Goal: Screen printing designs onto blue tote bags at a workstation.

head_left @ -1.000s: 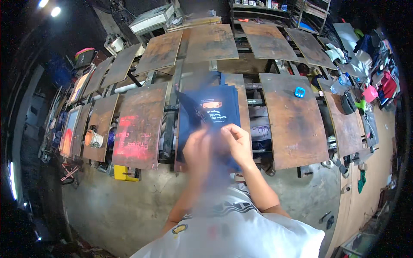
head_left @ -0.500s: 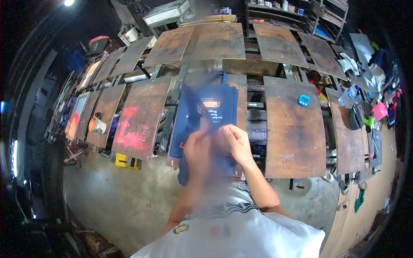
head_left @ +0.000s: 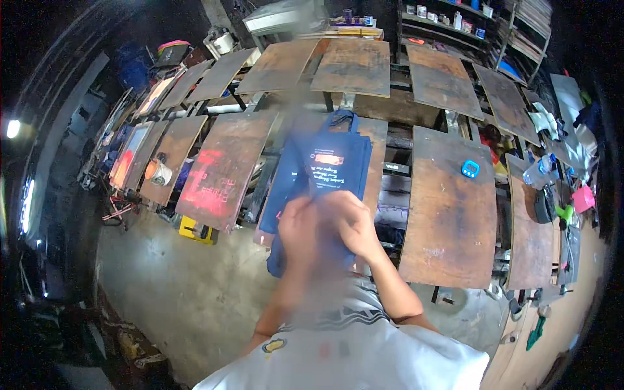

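A navy blue tote bag [head_left: 354, 153] with white print and a small orange patch lies before me on a board, its handles pointing away. Navy cloth also hangs over the board's near edge, below my hands. Both hands are close together over the near part of the bag. My left hand [head_left: 298, 221] is closed, its fingers curled at the cloth and partly lost in a blurred strip. My right hand [head_left: 354, 223] is closed too, fingers bent inward onto the bag. The blur hides the fingertips and whatever lies between the hands.
Wooden boards on metal frames stand in two rows; the board at right [head_left: 448, 227] carries a blue timer [head_left: 470, 169]. To the left are a board with red paint [head_left: 211, 175] and a tub [head_left: 159, 172]. A plastic bottle [head_left: 541, 170] lies far right; shelves [head_left: 442, 29] stand behind.
The view has shifted, so the boards appear slightly moved. My right hand has turned inward, its fingers now bent down over the bag, whose print shows more plainly. The left hand stays about in place.
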A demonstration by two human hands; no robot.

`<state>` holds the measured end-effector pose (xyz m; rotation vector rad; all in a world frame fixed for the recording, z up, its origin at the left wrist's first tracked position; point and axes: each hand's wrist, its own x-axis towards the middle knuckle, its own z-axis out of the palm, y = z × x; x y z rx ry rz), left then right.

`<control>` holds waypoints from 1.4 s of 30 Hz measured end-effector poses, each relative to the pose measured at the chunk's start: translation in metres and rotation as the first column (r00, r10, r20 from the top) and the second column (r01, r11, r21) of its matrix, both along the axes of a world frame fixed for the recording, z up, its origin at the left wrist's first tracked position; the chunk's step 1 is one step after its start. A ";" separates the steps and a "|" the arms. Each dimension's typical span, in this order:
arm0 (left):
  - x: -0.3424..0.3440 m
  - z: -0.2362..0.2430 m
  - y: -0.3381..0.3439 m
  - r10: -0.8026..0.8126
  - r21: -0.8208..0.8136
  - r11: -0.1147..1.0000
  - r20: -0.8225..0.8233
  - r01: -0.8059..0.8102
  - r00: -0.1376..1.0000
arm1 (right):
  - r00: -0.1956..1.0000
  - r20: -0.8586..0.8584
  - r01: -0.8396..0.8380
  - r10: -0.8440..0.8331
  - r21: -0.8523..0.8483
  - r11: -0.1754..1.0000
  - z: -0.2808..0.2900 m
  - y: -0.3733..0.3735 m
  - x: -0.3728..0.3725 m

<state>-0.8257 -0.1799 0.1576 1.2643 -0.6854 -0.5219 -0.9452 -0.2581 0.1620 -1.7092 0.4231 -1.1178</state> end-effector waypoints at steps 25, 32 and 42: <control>0.213 -0.081 -0.046 -0.470 0.074 0.880 0.005 0.469 0.883 | 0.955 0.293 -0.147 -0.051 0.615 0.775 0.002 0.023 0.037; 0.259 -0.076 -0.048 -0.732 0.216 0.663 -0.019 0.717 0.681 | 0.827 0.220 0.395 -0.517 0.427 0.813 0.034 -0.004 0.027; 0.278 -0.007 0.007 -0.700 -0.143 0.710 -0.047 0.689 0.712 | 0.757 0.239 0.542 -0.608 0.290 0.789 0.058 -0.016 0.038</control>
